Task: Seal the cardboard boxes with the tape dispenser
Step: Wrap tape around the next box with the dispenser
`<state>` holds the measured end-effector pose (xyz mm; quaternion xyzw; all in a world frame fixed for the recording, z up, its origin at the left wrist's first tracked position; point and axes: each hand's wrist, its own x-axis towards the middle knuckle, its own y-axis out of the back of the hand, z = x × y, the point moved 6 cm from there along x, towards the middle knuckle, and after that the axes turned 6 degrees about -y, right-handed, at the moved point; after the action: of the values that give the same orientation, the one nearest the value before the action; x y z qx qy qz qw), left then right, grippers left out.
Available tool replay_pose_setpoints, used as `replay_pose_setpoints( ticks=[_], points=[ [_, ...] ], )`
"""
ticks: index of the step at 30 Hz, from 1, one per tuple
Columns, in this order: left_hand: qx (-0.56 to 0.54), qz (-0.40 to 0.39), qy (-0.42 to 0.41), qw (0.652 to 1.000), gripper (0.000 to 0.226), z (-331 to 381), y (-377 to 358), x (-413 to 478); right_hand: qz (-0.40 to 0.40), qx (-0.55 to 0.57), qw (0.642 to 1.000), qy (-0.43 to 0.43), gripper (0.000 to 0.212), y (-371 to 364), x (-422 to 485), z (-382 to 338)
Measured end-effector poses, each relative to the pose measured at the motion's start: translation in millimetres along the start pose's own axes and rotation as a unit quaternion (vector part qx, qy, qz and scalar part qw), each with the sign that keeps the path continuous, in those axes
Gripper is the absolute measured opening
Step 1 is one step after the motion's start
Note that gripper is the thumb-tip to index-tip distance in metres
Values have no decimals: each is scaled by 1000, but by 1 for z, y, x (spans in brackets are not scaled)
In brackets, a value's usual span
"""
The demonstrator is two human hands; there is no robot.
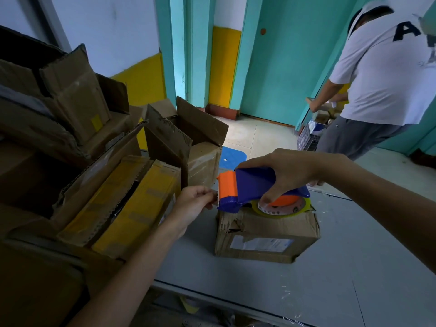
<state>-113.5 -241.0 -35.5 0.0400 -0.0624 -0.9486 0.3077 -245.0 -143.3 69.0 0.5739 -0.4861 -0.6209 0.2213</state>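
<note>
Bare forearms reach in from the lower edge, the left one passing beside a pile of worn cardboard boxes, several with their flaps standing open. The left hand has thumb and fingers pinched together on the tape end, right at the toothed orange front of the tape dispenser. To that hand's right, the right hand grips the blue body of the dispenser from above, fingers curled over its top and the thumb pressed down against the side of the yellowish tape roll. Directly under the right hand the dispenser rests on the top of a small, dented cardboard box with a torn near corner and a pale label on its front face. This box sits on a grey surface that spreads out below and to the right of both hands. Beyond the left hand stands another open box. Well beyond the right hand, a person in a white shirt bends towards a teal wall.
</note>
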Motion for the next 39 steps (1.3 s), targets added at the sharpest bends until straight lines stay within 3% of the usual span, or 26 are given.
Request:
replay_pose_setpoints(
  ticks=[9,21,26,33,39],
  points=[
    [45,39,29,998,28,-29,-7,-2,-18,-39,999,-2,81,-14,20,-6],
    [98,31,-4,995,21,-39,-9,-6,-47,-113,992,1,83,-19,21,-20],
    [194,56,-8,979,30,-58,16,-7,-47,-137,989,-39,80,-3,1,-3],
    [123,22,0,992,29,-77,-8,-4,-59,-132,987,-66,80,-10,-8,17],
    [123,44,24,991,25,-77,-17,-2,-53,-121,989,-65,80,-23,-1,23]
  ],
)
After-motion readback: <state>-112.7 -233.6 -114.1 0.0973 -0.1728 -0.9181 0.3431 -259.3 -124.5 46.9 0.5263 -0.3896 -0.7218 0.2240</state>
